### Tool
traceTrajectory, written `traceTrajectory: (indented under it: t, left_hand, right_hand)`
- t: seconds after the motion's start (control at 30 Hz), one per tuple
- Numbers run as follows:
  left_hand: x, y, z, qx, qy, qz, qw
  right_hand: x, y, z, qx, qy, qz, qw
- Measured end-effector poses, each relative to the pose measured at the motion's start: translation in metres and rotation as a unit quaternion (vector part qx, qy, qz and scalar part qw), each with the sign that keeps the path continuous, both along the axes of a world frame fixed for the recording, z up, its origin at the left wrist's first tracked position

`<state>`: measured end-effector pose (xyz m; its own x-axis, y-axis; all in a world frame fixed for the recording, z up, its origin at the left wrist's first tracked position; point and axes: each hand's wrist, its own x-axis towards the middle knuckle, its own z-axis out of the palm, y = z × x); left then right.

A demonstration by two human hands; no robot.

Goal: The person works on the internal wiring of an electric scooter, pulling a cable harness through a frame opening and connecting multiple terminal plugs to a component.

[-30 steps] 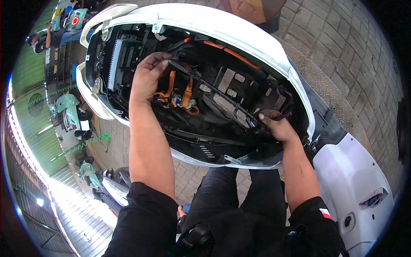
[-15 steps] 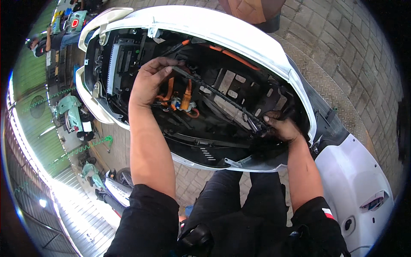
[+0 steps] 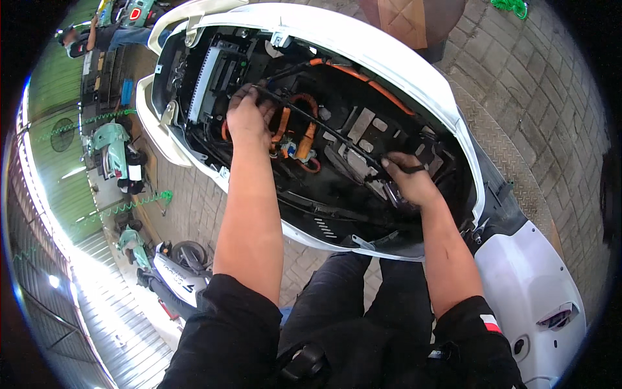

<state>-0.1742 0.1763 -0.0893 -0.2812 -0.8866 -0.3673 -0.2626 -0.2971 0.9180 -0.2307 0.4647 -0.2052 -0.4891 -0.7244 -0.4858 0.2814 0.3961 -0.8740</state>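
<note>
Inside the open white scooter body (image 3: pixel 350 26), a long black wire harness (image 3: pixel 334 136) stretches diagonally between my hands. My left hand (image 3: pixel 249 117) is closed on its upper left end, beside a dark panel with a pale strip (image 3: pixel 201 84). My right hand (image 3: pixel 408 181) grips its lower right end, above a metal plate with slots (image 3: pixel 363 126). Orange cables and connectors (image 3: pixel 304 146) lie below the harness at middle left, and another orange cable (image 3: pixel 369 84) runs along the far inner wall.
A white body panel (image 3: pixel 518 285) lies lower right by a metal tread plate (image 3: pixel 499 149). A brown covered object (image 3: pixel 402 23) stands beyond the scooter. Mint scooters (image 3: pixel 110 149), green coiled hoses (image 3: pixel 139 204) and another person (image 3: pixel 87 42) are at left. Paving bricks (image 3: pixel 531 78) cover the floor.
My left hand has shifted right and slightly up in view, its fingers now curled over the harness end. My right hand has moved a little up and left. The whole view has shifted slightly.
</note>
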Motion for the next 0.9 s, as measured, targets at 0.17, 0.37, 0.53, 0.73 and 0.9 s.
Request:
traceTrajectory:
  t: [0.17, 0.37, 0.53, 0.73, 0.9]
  left_hand:
    - [0.003, -0.005, -0.007, -0.069, 0.018, 0.075, 0.995]
    - [-0.003, -0.008, -0.019, -0.116, 0.081, 0.143, 0.979]
    - [-0.006, -0.006, -0.023, -0.169, 0.064, 0.142, 0.973]
    - [-0.009, -0.003, -0.026, -0.24, -0.003, 0.172, 0.955]
    - [-0.006, -0.005, -0.023, -0.264, -0.036, 0.147, 0.952]
  right_hand:
    - [-0.003, -0.021, 0.01, -0.037, -0.021, 0.033, 0.999]
    - [0.009, -0.027, -0.002, -0.05, 0.015, 0.006, 0.999]
    - [0.008, -0.034, -0.001, -0.054, 0.011, 0.017, 0.998]
    - [0.02, -0.044, -0.009, -0.074, 0.05, 0.002, 0.996]
    - [0.022, -0.048, -0.01, -0.073, 0.037, 0.004, 0.997]
